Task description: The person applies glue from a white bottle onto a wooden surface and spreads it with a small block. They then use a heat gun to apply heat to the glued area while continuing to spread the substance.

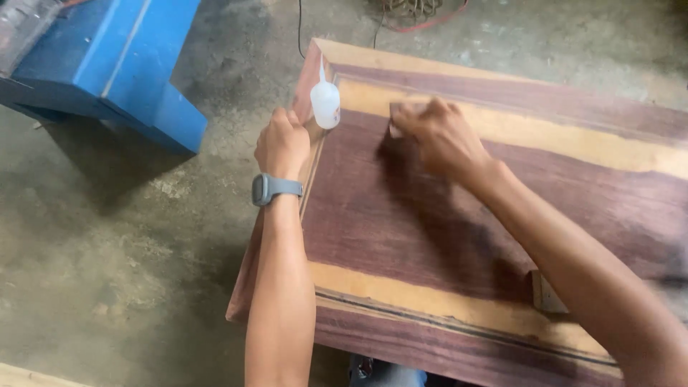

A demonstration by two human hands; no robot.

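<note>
A wide wooden tabletop [459,215] of dark purplish-brown boards with pale yellow streaks fills most of the view, and everything else is placed from it; its right end runs out of frame, so its full length cannot be seen. Beyond its left edge lies a grey concrete floor [107,251], dusty and uneven. Up and to the left of the tabletop stands a blue painted structure [107,64], cut off by the frame so its kind is hard to tell. Past the far edge, at the top of the view, a red cable and some tangled cord [412,13] show only in part. The left hand [282,143], with a grey watch [269,188] on the wrist, sits at the tabletop's far left corner, its grip closed as a fist on the corner edge; what the fingers press on is hidden. Just beside it, standing on that corner, is a small translucent white squeeze bottle [325,102] with a pointed nozzle. The right hand [438,136] is blurred over the far left part of the surface, its grip closed on a small block [396,120] pressed flat to the wood, mostly covered by the fingers. Near the front right edge a small wooden piece [542,292] peeks out from behind the right forearm.
</note>
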